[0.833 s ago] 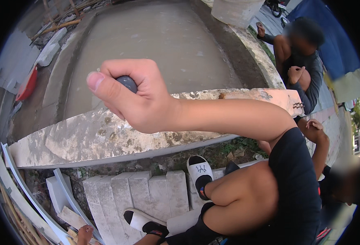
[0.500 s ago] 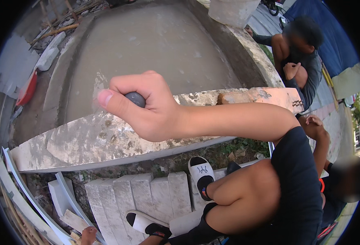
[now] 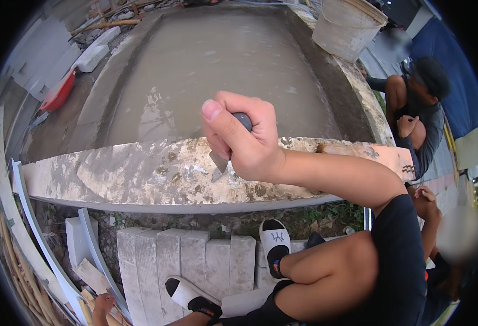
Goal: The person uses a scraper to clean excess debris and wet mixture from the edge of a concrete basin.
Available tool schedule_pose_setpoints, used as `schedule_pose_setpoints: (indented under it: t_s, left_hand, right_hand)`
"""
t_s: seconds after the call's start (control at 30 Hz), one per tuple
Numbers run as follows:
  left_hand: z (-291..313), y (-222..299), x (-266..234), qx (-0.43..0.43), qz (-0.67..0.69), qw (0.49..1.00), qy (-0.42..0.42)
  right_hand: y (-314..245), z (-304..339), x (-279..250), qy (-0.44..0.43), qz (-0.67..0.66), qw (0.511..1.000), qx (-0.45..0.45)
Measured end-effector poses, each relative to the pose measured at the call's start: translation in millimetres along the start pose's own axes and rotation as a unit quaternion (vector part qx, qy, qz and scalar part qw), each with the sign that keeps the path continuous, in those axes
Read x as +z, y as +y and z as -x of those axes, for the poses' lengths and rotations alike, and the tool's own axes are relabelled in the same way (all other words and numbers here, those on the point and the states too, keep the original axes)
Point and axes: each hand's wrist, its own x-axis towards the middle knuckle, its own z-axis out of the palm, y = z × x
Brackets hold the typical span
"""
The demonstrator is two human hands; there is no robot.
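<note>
My right hand [image 3: 244, 138] is shut around the dark handle of a small trowel [image 3: 220, 163]. Its metal blade points down, with the tip touching the top of a cement-caked form board [image 3: 141, 176]. Beyond the board lies a slab of wet grey concrete [image 3: 211, 70] with a smooth surface. At the lower left edge, part of a hand [image 3: 103, 304], likely my left, rests by stacked pale slats; its fingers are too small to read. My feet in white slippers [image 3: 274, 244] stand on grey paving blocks [image 3: 195, 261].
A grey bucket [image 3: 347, 27] sits at the slab's far right corner. Another person [image 3: 418, 108] crouches on the right beside the slab. A red basin [image 3: 58, 92] and white blocks lie at the far left. Curved white strips [image 3: 38, 233] lean at the lower left.
My right hand has moved right and lower along the board. The trowel blade, hidden before, now shows under my fist against the board's top.
</note>
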Motion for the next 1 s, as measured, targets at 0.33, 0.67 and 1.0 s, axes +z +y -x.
schedule_pose_setpoints:
  t_s: [0.33,0.67,1.0]
  left_hand:
    - [12.7,-3.1,-4.4,-0.044,-0.003,0.999,0.016]
    - [9.3,-7.8,-6.3,-0.024,-0.018,0.999,0.033]
    - [19.9,-2.2,-11.2,-0.038,0.012,0.999,0.028]
  right_hand:
    - [-12.5,1.0,-4.9,0.016,-0.050,0.998,-0.017]
    - [-17.3,-0.9,-7.6,0.015,-0.045,0.999,-0.027]
    - [2.2,6.3,-3.6,0.011,-0.043,0.999,0.002]
